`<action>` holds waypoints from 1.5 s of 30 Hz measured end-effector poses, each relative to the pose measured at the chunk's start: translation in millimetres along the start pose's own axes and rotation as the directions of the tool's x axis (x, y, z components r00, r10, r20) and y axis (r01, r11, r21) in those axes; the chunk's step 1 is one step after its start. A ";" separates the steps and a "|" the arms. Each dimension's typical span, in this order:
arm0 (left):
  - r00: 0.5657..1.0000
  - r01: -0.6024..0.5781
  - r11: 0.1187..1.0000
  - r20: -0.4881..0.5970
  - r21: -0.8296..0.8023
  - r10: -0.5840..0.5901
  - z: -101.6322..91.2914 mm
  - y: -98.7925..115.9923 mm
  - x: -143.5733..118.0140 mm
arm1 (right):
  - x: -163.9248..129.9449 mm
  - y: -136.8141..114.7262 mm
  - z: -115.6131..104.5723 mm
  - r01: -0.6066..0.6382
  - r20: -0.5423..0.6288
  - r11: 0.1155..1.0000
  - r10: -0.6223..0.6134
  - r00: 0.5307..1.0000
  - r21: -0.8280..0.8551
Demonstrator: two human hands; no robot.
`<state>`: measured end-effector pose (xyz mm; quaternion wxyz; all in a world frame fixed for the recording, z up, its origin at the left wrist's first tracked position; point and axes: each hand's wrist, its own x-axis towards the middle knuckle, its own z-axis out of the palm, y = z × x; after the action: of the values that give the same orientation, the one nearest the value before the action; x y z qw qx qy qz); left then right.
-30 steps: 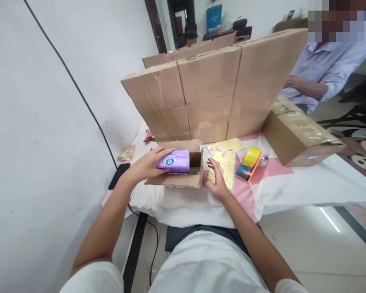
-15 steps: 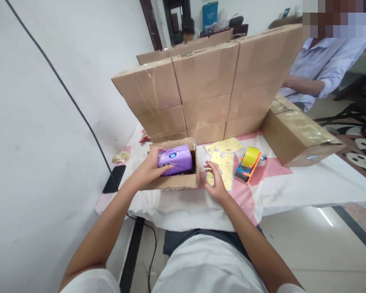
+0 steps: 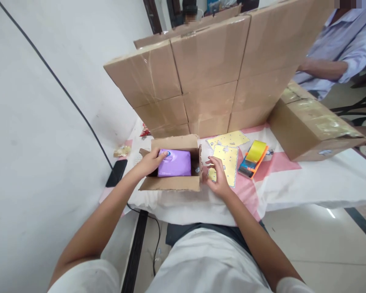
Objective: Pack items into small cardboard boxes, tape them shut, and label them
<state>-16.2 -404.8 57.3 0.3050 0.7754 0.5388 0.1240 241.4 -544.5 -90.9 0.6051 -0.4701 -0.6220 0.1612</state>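
A purple plastic-wrapped pack, probably of tissues, lies in an open cardboard box on the table. My left hand holds the pack by its left end, its thumb across the top; the other fingers are partly hidden. Just right of the box, my right hand is empty, with its fingers apart and curved near the box's torn right flap. Beneath and beyond that hand lie yellow patterned sheets. An orange tape dispenser with a yellow roll rests to their right.
Stacked taped cartons form a wall behind the box. Another carton stands at the right. A black phone lies at the table's left edge, with a cable hanging beside it. A person in a light shirt is beyond the cartons.
The purple pack has gone down into the box and lies flatter. My left hand has shifted to its left end. My right hand stays open by the box. The view has tilted down.
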 end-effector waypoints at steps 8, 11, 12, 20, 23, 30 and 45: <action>0.992 0.022 0.966 0.116 0.256 -0.054 27.1 -1.2 2.0 | -0.6 1.2 0.8 0.002 -0.014 1.000 -0.002 1.000 -0.005; 0.997 -0.038 0.915 -0.049 0.402 0.063 17.7 10.9 -15.5 | -1.5 0.6 -1.2 0.017 -0.004 1.000 -0.017 1.000 0.000; 0.980 -0.055 0.905 -0.149 0.422 0.130 13.4 11.0 -23.4 | -1.8 0.2 -2.2 0.028 0.011 1.000 -0.028 1.000 -0.003; 0.896 -0.401 0.914 -0.231 -0.053 0.380 5.9 -75.8 -66.4 | 3.1 -7.7 -3.8 0.050 0.211 0.999 -0.048 0.976 -0.002; 0.896 -0.442 0.893 0.000 0.082 0.443 8.0 -91.2 -70.4 | 13.6 -15.1 -3.1 0.003 0.199 0.999 0.004 0.980 -0.034; 0.859 -0.247 0.966 -0.477 -0.070 0.186 26.9 -74.1 -50.5 | 51.1 -21.0 13.6 -0.212 0.118 0.967 0.196 0.973 0.143; 0.853 -0.382 0.812 -0.170 0.442 0.494 58.9 -18.6 -50.4 | 50.6 -20.7 -14.8 -0.025 -0.004 0.990 0.024 1.000 -0.142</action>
<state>-19.2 -466.4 6.8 0.0278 0.8991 0.3944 0.1881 255.5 -520.9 -41.4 0.5688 -0.5197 -0.6254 0.1234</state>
